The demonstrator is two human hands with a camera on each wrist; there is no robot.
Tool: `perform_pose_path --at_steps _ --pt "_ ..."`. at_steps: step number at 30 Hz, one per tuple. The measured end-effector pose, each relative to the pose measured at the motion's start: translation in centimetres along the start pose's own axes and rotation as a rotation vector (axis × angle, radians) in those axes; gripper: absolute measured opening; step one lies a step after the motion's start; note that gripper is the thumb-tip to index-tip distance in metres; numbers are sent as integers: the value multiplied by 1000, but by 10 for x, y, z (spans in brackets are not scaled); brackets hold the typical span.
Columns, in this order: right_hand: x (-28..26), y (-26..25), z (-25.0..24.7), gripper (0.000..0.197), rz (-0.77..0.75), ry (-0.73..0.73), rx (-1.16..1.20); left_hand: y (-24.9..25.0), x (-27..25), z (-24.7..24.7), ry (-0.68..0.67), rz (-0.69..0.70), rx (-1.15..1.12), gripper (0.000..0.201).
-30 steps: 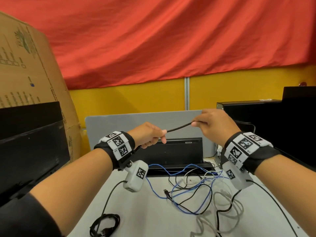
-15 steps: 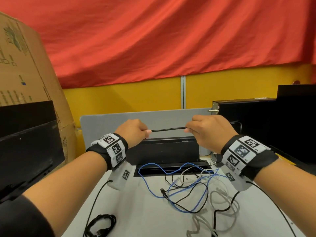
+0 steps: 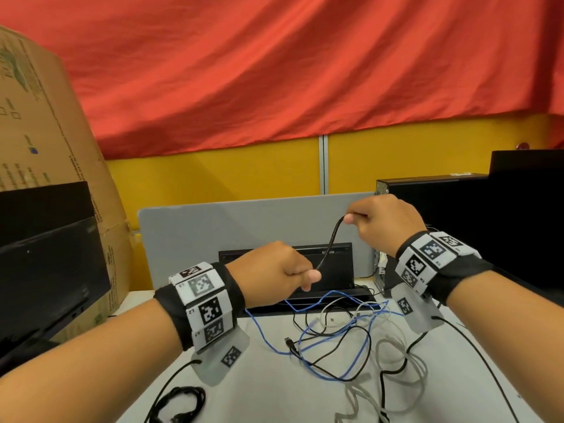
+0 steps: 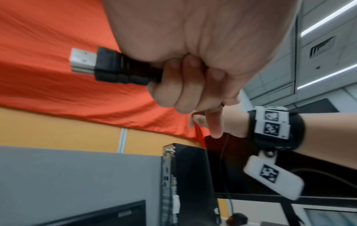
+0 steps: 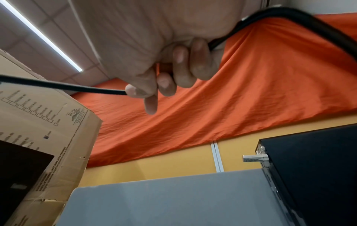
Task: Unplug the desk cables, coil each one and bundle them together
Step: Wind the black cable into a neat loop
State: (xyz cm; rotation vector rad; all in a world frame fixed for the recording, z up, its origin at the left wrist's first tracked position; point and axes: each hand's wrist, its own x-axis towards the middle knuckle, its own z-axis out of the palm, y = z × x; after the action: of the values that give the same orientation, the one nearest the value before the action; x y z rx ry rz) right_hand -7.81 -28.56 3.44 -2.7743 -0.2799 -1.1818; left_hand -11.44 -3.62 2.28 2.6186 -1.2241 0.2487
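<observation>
A black cable [image 3: 331, 242] hangs in the air in a short slack arc, its metal-tipped plug [image 4: 108, 65] free. On the bench at five o'clock lies a loose tangle of blue, black and grey cables [image 3: 345, 340]; at seven o'clock sits a black coil [image 3: 180, 404], seemingly already wound.

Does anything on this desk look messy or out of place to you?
Yes: a tangle of cables, blue, grey and black, lies loose and crossed over itself on the desk, unlike the neat black coil near its front edge. The black cable held between both hands looks undamaged.
</observation>
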Motion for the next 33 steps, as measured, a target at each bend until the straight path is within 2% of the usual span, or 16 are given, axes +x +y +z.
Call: perform_pose_path --at_steps 3,5,8,11,14,18,25,27,29,33 --pt "-2 1 8 22 9 -14 29 1 0 4 -34 -17 -24 38" --pt "-4 3 13 22 38 -24 61 -2 -2 6 -3 -37 -179 35" --pt "-12 5 19 30 59 -75 60 -7 -2 5 88 -82 -665 29" --pt "-25 -3 29 33 26 -169 59 -9 5 -1 101 -44 -1205 31" --pt "-37 -21 36 35 -43 -282 112 -6 15 -3 235 -5 -1447 39" --pt "-49 -47 33 38 -141 -419 149 -11 24 -6 499 -28 -1455 45" --pt "-54 -75 -2 47 -237 -518 284 -32 27 4 717 -162 -1453 63" --pt "-53 -78 -13 46 -252 -504 335 -39 27 4 712 -212 -1369 66" --pt "-47 -77 -23 40 -237 -450 397 -38 25 6 642 -243 -1295 67" --pt "-26 -69 -35 27 -188 -313 474 -26 21 13 369 -212 -1225 64"
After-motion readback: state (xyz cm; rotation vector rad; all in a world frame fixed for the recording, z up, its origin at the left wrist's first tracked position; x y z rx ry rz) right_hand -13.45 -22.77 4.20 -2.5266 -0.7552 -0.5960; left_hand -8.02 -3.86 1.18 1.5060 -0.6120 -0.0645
